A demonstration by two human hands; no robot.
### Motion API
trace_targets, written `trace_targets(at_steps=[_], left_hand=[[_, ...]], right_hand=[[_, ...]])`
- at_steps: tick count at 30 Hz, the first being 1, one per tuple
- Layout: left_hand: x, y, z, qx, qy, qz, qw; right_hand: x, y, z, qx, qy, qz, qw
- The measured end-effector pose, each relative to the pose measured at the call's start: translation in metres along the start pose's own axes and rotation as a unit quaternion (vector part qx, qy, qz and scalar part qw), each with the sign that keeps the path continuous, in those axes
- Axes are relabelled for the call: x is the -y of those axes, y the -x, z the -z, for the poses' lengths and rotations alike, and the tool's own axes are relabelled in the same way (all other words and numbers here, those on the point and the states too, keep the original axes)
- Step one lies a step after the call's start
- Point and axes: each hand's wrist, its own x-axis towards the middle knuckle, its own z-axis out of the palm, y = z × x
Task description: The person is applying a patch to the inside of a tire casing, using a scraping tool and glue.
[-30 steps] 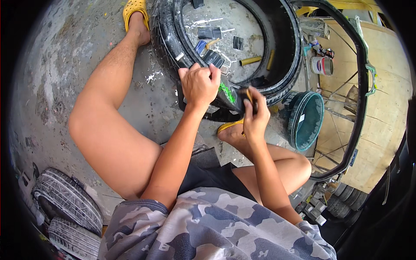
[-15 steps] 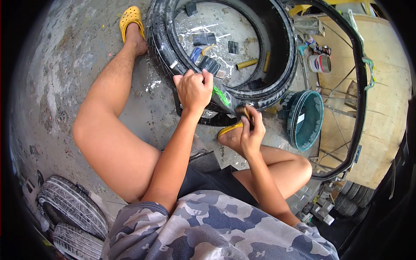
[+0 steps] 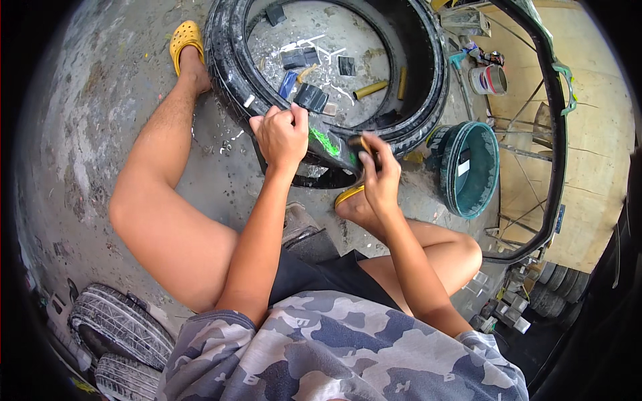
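Observation:
A large black tire (image 3: 226, 93) lies on its side before me, and a dark, curved panel (image 3: 342, 159) rests across its near edge. A bright green patch (image 3: 324, 141) marks the panel's grey, dusty surface. My left hand (image 3: 281, 136) is closed on the panel's edge, left of the green patch, its fingertips partly hidden. In my right hand (image 3: 381, 176) I pinch a small dark block with a tan side (image 3: 362, 145), against or just over the panel's right end. Motion blurs the block, so its exact kind is unclear.
Inside the tire lie dark pieces (image 3: 301, 58), a blue strip (image 3: 287, 85) and yellowish tubes (image 3: 371, 89). Rightward stand a teal bucket (image 3: 491, 170), a paint can (image 3: 488, 79) and a large black frame (image 3: 560, 154). More tires (image 3: 117, 324) lie at lower left.
The tire and panel appear further left and slightly higher in view. My right hand with the block has moved up along the panel, closer to the green patch; my left hand keeps its hold.

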Motion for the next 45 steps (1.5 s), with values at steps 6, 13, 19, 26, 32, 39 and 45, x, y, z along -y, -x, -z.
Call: trace_targets(at_steps=[6,13,19,26,32,39,45], left_hand=[[-0.003,-0.001,0.0,-0.002,0.01,-0.015,1.0],[0.006,0.0,-0.003,0.001,-0.001,-0.017,1.0],[0.006,-0.001,0.0,0.005,-0.01,-0.023,1.0],[0.013,0.001,-0.006,-0.002,0.01,-0.03,1.0],[0.012,0.0,-0.006,0.012,0.016,-0.017,1.0],[0.018,0.002,0.001,0.014,0.009,-0.014,1.0],[0.015,0.003,0.003,0.018,0.0,-0.024,1.0]], right_hand=[[-0.001,0.019,0.011,0.004,0.029,0.011,1.0],[-0.013,-0.087,0.091,0.203,-0.05,-0.069,0.975],[-0.078,-0.118,0.267,0.157,-0.011,-0.205,0.966],[-0.15,-0.083,0.293,0.053,-0.125,-0.301,0.944],[-0.132,-0.103,0.267,0.007,-0.199,-0.242,0.95],[-0.097,-0.147,0.216,0.068,-0.262,-0.134,0.953],[-0.073,-0.167,0.194,0.082,-0.307,-0.13,0.939]])
